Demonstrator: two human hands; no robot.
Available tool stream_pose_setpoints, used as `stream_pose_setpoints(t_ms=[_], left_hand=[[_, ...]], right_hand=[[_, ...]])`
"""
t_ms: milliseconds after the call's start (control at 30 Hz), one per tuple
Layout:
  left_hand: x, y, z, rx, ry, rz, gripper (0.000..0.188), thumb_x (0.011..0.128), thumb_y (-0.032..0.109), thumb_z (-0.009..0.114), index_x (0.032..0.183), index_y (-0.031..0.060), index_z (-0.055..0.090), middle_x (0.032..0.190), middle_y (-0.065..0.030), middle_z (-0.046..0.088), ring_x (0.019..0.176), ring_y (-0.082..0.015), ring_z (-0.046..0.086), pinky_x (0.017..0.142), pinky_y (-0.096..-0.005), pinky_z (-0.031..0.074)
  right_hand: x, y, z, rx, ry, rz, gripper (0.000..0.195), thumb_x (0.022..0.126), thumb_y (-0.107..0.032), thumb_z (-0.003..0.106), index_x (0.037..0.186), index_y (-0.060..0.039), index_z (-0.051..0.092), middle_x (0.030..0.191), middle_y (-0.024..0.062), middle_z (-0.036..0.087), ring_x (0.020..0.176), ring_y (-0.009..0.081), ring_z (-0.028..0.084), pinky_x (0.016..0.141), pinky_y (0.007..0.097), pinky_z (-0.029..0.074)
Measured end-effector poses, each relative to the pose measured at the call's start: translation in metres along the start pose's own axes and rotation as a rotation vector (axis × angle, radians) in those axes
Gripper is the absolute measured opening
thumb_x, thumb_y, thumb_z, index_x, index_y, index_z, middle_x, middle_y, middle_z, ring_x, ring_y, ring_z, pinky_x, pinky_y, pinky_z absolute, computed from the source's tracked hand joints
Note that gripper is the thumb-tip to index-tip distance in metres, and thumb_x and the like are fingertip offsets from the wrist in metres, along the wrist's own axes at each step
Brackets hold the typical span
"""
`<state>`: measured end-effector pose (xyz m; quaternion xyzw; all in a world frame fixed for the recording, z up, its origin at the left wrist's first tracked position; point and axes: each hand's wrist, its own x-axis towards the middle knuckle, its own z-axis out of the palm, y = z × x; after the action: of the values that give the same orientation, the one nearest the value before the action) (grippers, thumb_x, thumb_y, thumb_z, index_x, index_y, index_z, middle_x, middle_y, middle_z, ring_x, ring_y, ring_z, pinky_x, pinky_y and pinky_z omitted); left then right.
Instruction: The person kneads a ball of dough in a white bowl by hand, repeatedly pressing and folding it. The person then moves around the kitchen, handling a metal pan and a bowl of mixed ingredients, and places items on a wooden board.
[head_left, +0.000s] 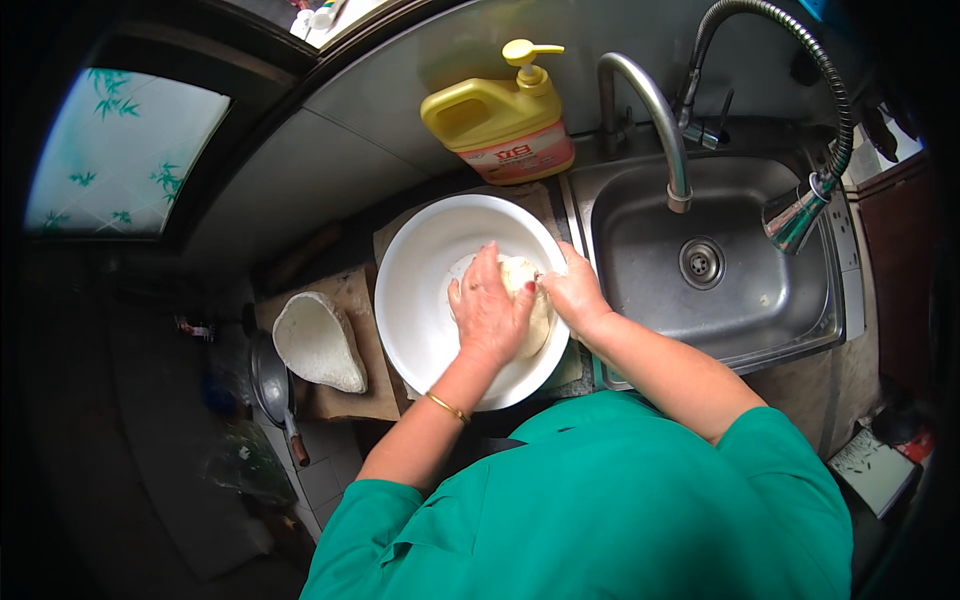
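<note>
A lump of pale dough (534, 330) lies against the right inner wall of a large white bowl (409, 307). My left hand (487, 304) is inside the bowl, its fingers spread and its thumb resting over the dough. Part of the dough is hidden under that hand. At the bowl's right side, my right hand (576, 292) grips the rim, fingertips turned inward beside the dough. Some white residue shows on the bowl's bottom near my left fingertips.
To the right is a stainless steel sink (652, 315) with a curved faucet (660, 112) and a spring-hose sprayer (799, 217). Behind the bowl stands a yellow detergent jug (499, 120). A flour-dusted scoop (319, 341) rests on a board (379, 375) at left, beside a metal ladle (270, 375).
</note>
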<state>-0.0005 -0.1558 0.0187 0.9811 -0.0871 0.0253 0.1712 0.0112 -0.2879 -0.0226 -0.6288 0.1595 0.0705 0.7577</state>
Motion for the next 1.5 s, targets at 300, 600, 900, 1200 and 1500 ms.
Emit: stream_pose_setpoints(t_ms=[300, 600, 900, 1200, 1500], left_hand=[[0.033, -0.012, 0.024, 0.081, -0.118, 0.094, 0.043, 0.082, 0.038, 0.058, 0.118, 0.0142, 0.058, 0.109, -0.0101, 0.06, 0.106, -0.0302, 0.051, 0.095, -0.048, 0.033], [0.069, -0.035, 0.023, 0.041, -0.202, 0.17, 0.036, 0.084, 0.039, 0.058, 0.102, 0.0083, 0.061, 0.098, -0.0155, 0.061, 0.096, -0.0366, 0.056, 0.084, -0.0459, 0.045], [0.016, -0.044, -0.03, -0.035, 0.12, 0.229, 0.044, 0.084, 0.039, 0.064, 0.107, 0.0014, 0.059, 0.093, -0.0196, 0.062, 0.091, -0.0381, 0.058, 0.083, -0.0444, 0.046], [0.048, -0.068, -0.027, -0.15, -0.268, 0.1, 0.041, 0.094, 0.04, 0.047, 0.095, 0.0037, 0.068, 0.113, -0.0242, 0.059, 0.101, -0.0382, 0.055, 0.089, -0.0475, 0.043], [-0.01, -0.036, 0.008, 0.057, -0.069, 0.344, 0.054, 0.086, 0.033, 0.058, 0.129, 0.0033, 0.044, 0.123, -0.021, 0.053, 0.111, -0.0377, 0.052, 0.094, -0.0517, 0.038]], right_hand=[[-0.002, 0.004, -0.007, 0.005, -0.011, -0.018, 0.044, 0.079, -0.012, 0.054, 0.121, 0.0027, 0.053, 0.105, 0.0233, 0.065, 0.102, 0.0333, 0.062, 0.09, 0.0383, 0.047], [-0.017, 0.009, -0.001, 0.143, 0.019, 0.092, 0.053, 0.076, 0.001, 0.053, 0.128, 0.001, 0.05, 0.115, 0.0203, 0.062, 0.107, 0.0285, 0.06, 0.093, 0.0342, 0.046], [-0.028, -0.008, 0.008, 0.22, 0.118, 0.169, 0.053, 0.07, 0.009, 0.048, 0.123, 0.0059, 0.05, 0.109, 0.0203, 0.061, 0.102, 0.0302, 0.06, 0.089, 0.036, 0.049], [-0.027, 0.002, 0.014, 0.187, 0.148, 0.155, 0.054, 0.07, 0.009, 0.047, 0.124, 0.0059, 0.049, 0.11, 0.0205, 0.06, 0.101, 0.03, 0.06, 0.089, 0.036, 0.048], [-0.029, 0.006, 0.012, 0.254, 0.143, 0.127, 0.054, 0.073, 0.007, 0.045, 0.126, 0.0052, 0.05, 0.111, 0.0192, 0.063, 0.104, 0.0264, 0.06, 0.092, 0.0327, 0.046]])
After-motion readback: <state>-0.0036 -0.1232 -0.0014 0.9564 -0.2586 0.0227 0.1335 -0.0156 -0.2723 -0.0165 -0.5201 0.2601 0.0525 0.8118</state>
